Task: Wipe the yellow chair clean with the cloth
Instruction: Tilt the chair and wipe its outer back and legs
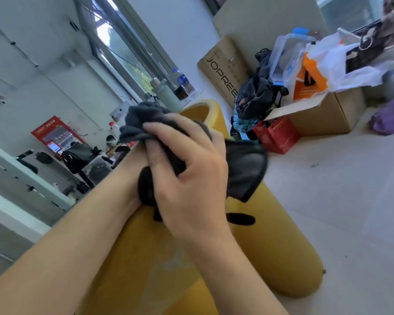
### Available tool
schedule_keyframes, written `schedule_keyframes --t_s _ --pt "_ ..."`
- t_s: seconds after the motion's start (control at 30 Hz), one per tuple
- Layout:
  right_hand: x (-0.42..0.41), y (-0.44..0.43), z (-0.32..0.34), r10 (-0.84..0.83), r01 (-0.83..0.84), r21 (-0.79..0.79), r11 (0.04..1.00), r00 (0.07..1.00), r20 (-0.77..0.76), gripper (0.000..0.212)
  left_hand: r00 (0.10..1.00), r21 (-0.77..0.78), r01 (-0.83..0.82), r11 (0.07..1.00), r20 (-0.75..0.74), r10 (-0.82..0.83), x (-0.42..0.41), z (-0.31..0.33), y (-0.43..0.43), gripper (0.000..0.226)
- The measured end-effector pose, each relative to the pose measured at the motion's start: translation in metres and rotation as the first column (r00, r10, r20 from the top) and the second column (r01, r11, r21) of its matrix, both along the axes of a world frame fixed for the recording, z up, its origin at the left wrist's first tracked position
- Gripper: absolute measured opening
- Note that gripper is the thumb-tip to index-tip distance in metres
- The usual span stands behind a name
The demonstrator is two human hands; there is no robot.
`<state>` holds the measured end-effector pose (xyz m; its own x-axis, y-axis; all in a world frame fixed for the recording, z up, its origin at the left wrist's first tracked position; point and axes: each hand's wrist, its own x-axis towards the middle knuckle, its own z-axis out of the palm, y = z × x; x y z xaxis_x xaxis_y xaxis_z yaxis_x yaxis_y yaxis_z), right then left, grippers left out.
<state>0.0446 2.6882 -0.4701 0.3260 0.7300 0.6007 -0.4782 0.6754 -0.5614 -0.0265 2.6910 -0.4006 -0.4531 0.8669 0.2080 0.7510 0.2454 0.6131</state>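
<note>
Gripping the dark grey cloth point(141, 123), the right hand point(189, 178) is over the yellow chair point(271, 246). The left hand point(135, 162) is mostly hidden behind the cloth, so I cannot tell its grip.

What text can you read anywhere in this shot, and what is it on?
"JOPREE": on the flat cardboard box by the wall; it may continue behind the black bag.
Too blurred to read: white header text on the red vending machine.
Too blurred to read: small print on the orange bag.
Too small to read: the water bottle label.
No text seen on the cloth or the yellow chair.
</note>
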Motion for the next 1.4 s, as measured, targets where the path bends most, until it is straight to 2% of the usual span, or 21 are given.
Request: schedule_keyframes --t_s 0.07,0.1,0.13,0.2,0.23,0.27,0.33,0.4,0.47,0.53,0.57,0.67,0.7,0.73,0.8,0.9,0.97,1.03,1.13,1.27,1.4 --pt "-0.011 -0.001 -0.019 -0.117 0.115 -0.068 0.991 0.993 -0.026 0.024 1.0 0.02 -0.006 1.0 0.003 0.006 0.005 0.003 -0.001 0.032" --pt "-0.02 0.005 -0.042 -0.104 0.092 -0.182 0.979 0.993 -0.058 0.028 0.999 0.023 0.011 1.0 -0.051 -0.01 0.011 0.004 -0.003 0.026" --pt "-0.03 0.012 -0.068 -0.055 0.018 -0.34 0.94 0.993 -0.102 0.031 0.995 -0.002 0.011 1.0 -0.104 -0.011 0.019 0.004 -0.003 0.025" --pt "-0.041 0.021 -0.106 0.127 -0.271 -0.61 0.744 0.955 -0.269 0.032 0.987 -0.079 0.013 0.997 -0.158 -0.026 0.029 0.005 -0.004 0.036" --pt "-0.046 0.021 -0.119 0.166 -0.334 -0.676 0.657 0.939 -0.302 0.033 0.981 -0.092 0.026 0.995 -0.187 -0.042 0.03 0.004 -0.007 0.038" --pt "-0.046 0.016 -0.12 0.15 -0.317 -0.695 0.645 0.944 -0.293 0.033 0.976 -0.093 0.042 0.995 -0.207 -0.061 0.029 0.004 -0.009 0.04" --pt "-0.039 -0.001 -0.091 0.043 -0.155 -0.61 0.777 0.98 -0.194 0.025 0.983 -0.079 0.059 0.995 -0.167 -0.071 0.023 0.006 -0.01 0.041" --pt "-0.031 -0.019 -0.047 -0.072 0.027 -0.392 0.92 0.992 -0.101 0.022 0.988 -0.083 0.131 0.988 -0.077 -0.137 0.019 0.006 -0.013 0.036" --pt "-0.026 -0.032 -0.022 -0.153 0.142 -0.187 0.972 0.987 -0.048 0.024 0.986 -0.074 0.168 0.983 0.02 -0.167 0.015 0.008 -0.02 0.024" --pt "-0.03 -0.021 -0.038 -0.2 0.192 -0.162 0.968 0.979 -0.037 0.024 0.97 -0.169 0.242 0.956 0.075 -0.232 0.012 0.01 -0.036 0.028" --pt "-0.035 -0.006 -0.056 -0.177 0.162 -0.251 0.954 0.983 -0.038 0.025 0.969 -0.235 0.247 0.94 0.071 -0.237 0.011 0.009 -0.043 0.028" --pt "-0.05 0.031 -0.111 0.107 -0.189 -0.622 0.76 0.98 -0.167 0.03 0.969 -0.268 0.244 0.932 0.042 -0.242 0.011 0.001 -0.066 0.021" --pt "-0.052 0.033 -0.121 0.176 -0.277 -0.674 0.685 0.96 -0.216 0.031 0.971 -0.243 0.238 0.94 0.051 -0.233 0.012 -0.001 -0.07 0.02" --pt "-0.052 0.03 -0.121 0.182 -0.284 -0.685 0.671 0.959 -0.219 0.031 0.971 -0.219 0.241 0.945 0.05 -0.236 0.011 -0.002 -0.071 0.022" --pt "-0.043 0.012 -0.095 0.11 -0.175 -0.618 0.766 0.984 -0.142 0.03 0.97 -0.195 0.243 0.95 0.059 -0.236 0.012 -0.004 -0.071 0.028" --pt "-0.024 -0.018 -0.038 -0.046 0.03 -0.294 0.955 0.998 -0.049 0.023 0.971 -0.145 0.24 0.96 0.037 -0.237 0.013 -0.005 -0.067 0.032" --pt "-0.016 -0.023 -0.026 -0.122 0.119 -0.157 0.98 0.992 -0.009 0.022 0.975 -0.102 0.224 0.969 0.025 -0.223 0.017 -0.008 -0.063 0.028" --pt "-0.008 0.007 -0.027 -0.099 0.091 -0.14 0.986 0.994 -0.051 0.027 0.975 -0.092 0.216 0.972 -0.032 -0.219 0.022 -0.009 -0.052 0.027" --pt "-0.004 0.077 -0.044 0.052 -0.07 -0.317 0.946 0.997 -0.064 0.04 0.977 -0.142 0.199 0.97 -0.043 -0.207 0.036 -0.008 -0.031 0.029" --pt "-0.032 0.098 -0.127 0.349 -0.392 -0.612 0.686 0.916 -0.196 0.038 0.981 -0.157 0.166 0.973 -0.069 -0.179 0.049 -0.006 -0.014 0.03" --pt "-0.047 0.071 -0.156 0.328 -0.392 -0.7 0.597 0.915 -0.233 0.049 0.98 -0.149 0.156 0.977 -0.099 -0.171 0.049 -0.006 -0.01 0.031"
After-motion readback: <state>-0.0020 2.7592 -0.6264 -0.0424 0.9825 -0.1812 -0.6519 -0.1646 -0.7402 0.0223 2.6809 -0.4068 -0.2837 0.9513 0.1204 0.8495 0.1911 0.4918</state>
